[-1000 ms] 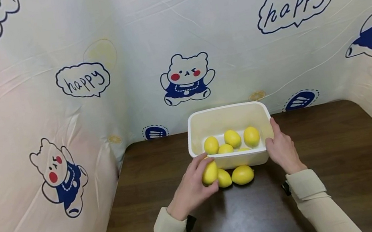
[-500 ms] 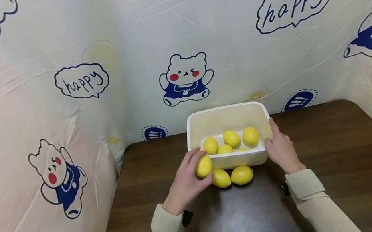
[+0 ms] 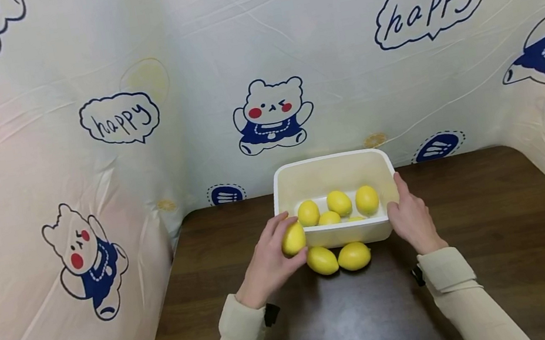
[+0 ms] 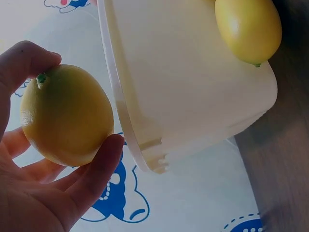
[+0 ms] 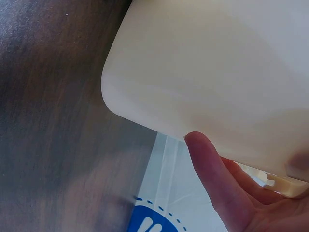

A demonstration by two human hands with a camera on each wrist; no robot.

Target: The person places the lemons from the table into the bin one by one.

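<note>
My left hand (image 3: pixel 265 260) pinches a yellow lemon (image 3: pixel 293 239) between thumb and fingers, held up by the front left corner of a white plastic bin (image 3: pixel 352 234). In the left wrist view the lemon (image 4: pixel 67 116) shows its green stem end, just beside the bin's rim (image 4: pixel 120 92). My right hand (image 3: pixel 414 219) grips the bin's right side near the front corner; in the right wrist view the thumb (image 5: pixel 207 169) lies against the outer wall. Several lemons (image 3: pixel 339 203) lie inside the bin. Two more lemons, one left (image 3: pixel 322 261) and one right (image 3: pixel 354 256), rest in front of it.
The bin stands near the back edge of a dark wooden table (image 3: pixel 503 240). A pale curtain (image 3: pixel 341 64) with printed bears and "happy" bubbles hangs behind the table and along its sides.
My left hand has moved slightly left and up with the lemon, uncovering more of the left lemon on the table. The right hand and bin stay in place.
</note>
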